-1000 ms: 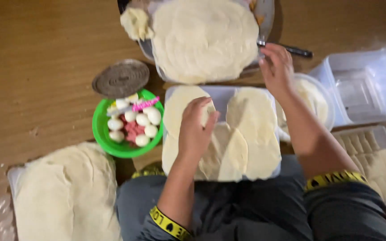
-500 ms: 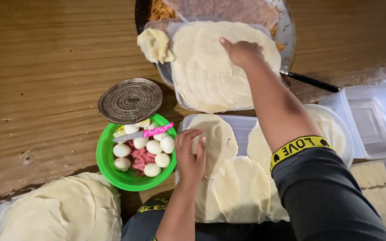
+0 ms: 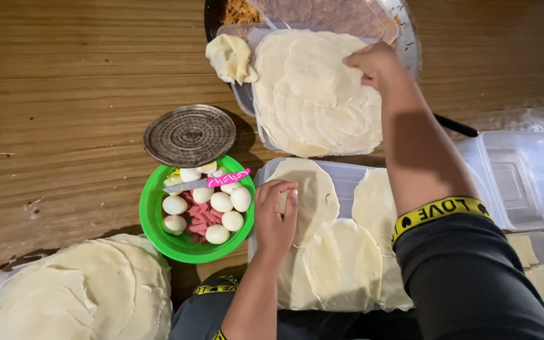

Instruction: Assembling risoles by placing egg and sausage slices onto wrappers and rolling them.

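Observation:
My left hand rests flat on the left edge of a pale round dough sheet, one of several laid out on a clear plastic tray in front of me. My right hand reaches forward and pinches the top sheet of a stack of round dough wrappers in a far tray. A crumpled lump of dough lies at that tray's left corner.
A green bowl holds white eggs, pink sausage pieces and a pink-handled knife. Behind it lies a round metal lid. Another wrapper pile sits at the lower left. Empty clear containers stand to the right, a dark pan at the top.
My right hand has moved from the near right side forward onto the far wrapper stack and taken hold of the top sheet. My left hand has shifted slightly left on the near tray.

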